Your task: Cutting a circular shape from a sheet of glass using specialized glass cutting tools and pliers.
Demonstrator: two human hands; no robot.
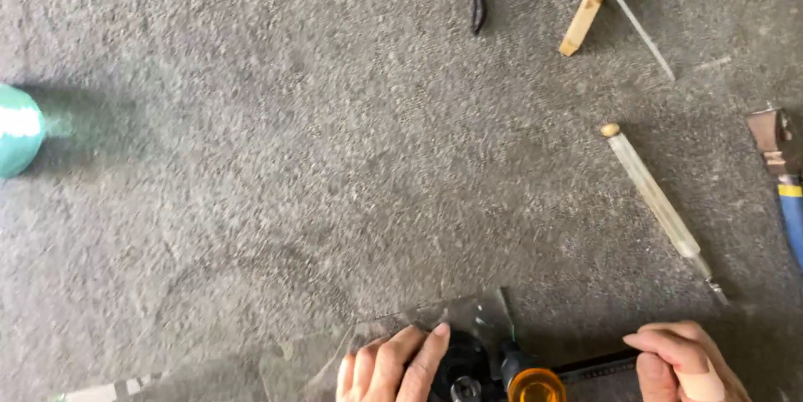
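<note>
Both hands were down at the bottom edge, working on a clear glass sheet lying flat on the grey carpeted table. The left hand had its fingers spread flat, pressing on a black suction-cup base, probably to keep it from sliding. The right hand was curled loosely over the end of a black ruler bar running from an amber knob, steadying it. Off to the right, within reach, lay a pencil-style glass cutter and a blue-handled tool; a wooden stick sat further back.
</note>
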